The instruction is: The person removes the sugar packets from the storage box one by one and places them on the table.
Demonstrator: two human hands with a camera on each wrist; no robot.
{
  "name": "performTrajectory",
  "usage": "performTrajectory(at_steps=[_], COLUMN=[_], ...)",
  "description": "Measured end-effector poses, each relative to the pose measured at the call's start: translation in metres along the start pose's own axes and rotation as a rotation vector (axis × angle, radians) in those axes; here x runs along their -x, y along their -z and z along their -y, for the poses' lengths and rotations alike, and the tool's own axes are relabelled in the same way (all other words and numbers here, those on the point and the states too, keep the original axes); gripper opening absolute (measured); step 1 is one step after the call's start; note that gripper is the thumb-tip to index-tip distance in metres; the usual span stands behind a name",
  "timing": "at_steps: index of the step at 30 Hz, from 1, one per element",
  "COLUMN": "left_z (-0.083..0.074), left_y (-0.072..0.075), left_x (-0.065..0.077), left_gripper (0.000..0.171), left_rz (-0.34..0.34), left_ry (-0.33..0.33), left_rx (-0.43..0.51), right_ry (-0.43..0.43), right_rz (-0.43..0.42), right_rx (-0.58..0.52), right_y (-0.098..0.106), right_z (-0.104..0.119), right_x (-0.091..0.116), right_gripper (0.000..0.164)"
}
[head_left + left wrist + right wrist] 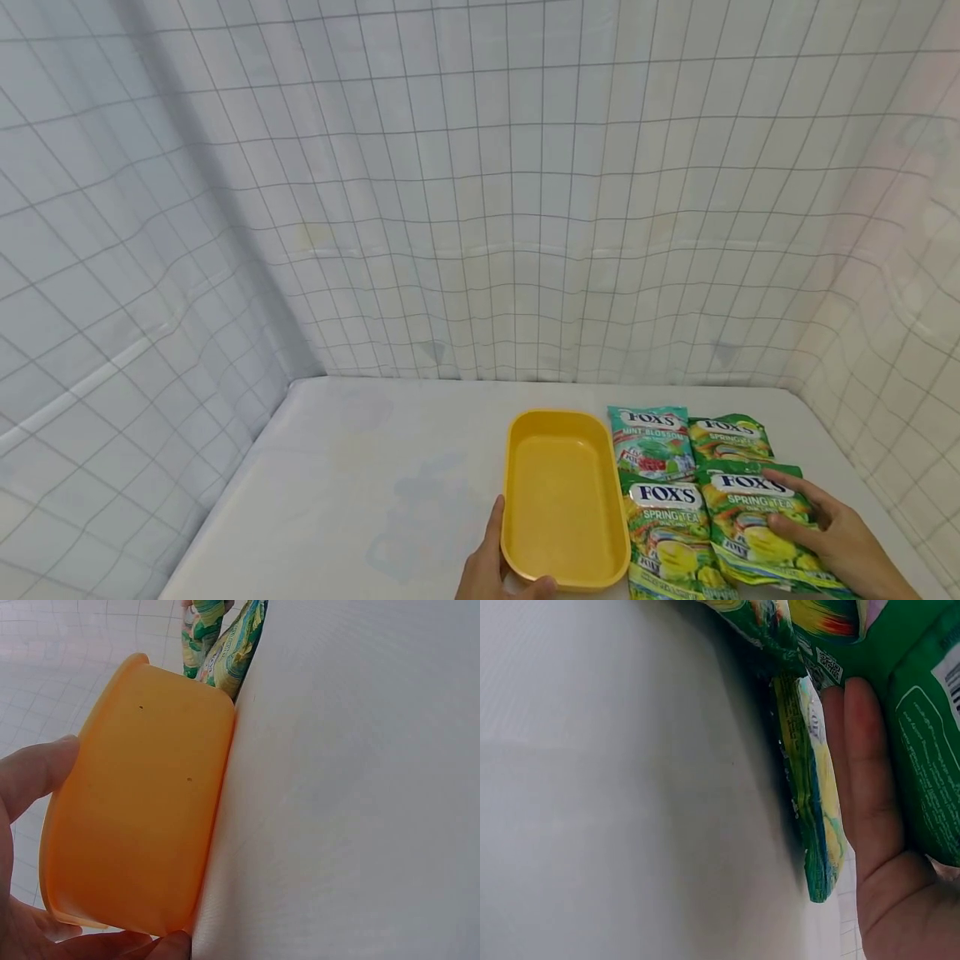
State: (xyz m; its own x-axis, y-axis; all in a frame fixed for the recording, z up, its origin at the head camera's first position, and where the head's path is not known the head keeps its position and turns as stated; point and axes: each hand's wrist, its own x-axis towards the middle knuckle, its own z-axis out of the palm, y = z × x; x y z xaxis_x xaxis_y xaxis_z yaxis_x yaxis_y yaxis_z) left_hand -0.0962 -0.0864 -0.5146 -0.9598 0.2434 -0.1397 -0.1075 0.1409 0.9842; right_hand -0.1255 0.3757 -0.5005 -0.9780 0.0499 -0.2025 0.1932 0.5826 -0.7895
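Observation:
My left hand (491, 567) grips the near left corner of a yellow plastic tray (566, 508), thumb at the near end and fingers along the left side. The left wrist view shows the tray's outer wall (150, 787) with fingertips against its rim. At the right, my right hand (840, 533) holds a green Fox's Spring Tea candy bag (757, 525), its thumb on the printed front. In the right wrist view, straight fingers (870, 772) lie against the bag's green back (930, 765), which is lifted at a tilt.
Beside the tray lie a teal Mint Blossom candy bag (651, 442) at the back, another Spring Tea bag (730, 437) right of it, and a third (672, 537) in front. White cloth covers the table (337, 500). Grid-patterned curtains (525, 208) enclose it on three sides.

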Motion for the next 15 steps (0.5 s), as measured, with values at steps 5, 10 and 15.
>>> performTrajectory(at_steps=[5, 10, 15], left_z=[0.001, 0.001, 0.0], left_y=[0.0, 0.0, 0.0], left_x=[0.0, 0.0, -0.001], left_gripper=[0.106, 0.106, 0.108], left_rz=[0.002, 0.001, -0.009], left_ry=[0.011, 0.001, 0.016], left_rx=[-0.005, -0.017, -0.025], right_ry=[-0.027, -0.042, -0.005], right_rz=[0.015, 0.051, 0.074], right_rx=[-0.042, -0.015, -0.029], right_y=[-0.002, -0.001, -0.003], right_z=[-0.004, -0.008, -0.012], right_x=[-0.003, -0.007, -0.007], right_gripper=[0.075, 0.078, 0.076])
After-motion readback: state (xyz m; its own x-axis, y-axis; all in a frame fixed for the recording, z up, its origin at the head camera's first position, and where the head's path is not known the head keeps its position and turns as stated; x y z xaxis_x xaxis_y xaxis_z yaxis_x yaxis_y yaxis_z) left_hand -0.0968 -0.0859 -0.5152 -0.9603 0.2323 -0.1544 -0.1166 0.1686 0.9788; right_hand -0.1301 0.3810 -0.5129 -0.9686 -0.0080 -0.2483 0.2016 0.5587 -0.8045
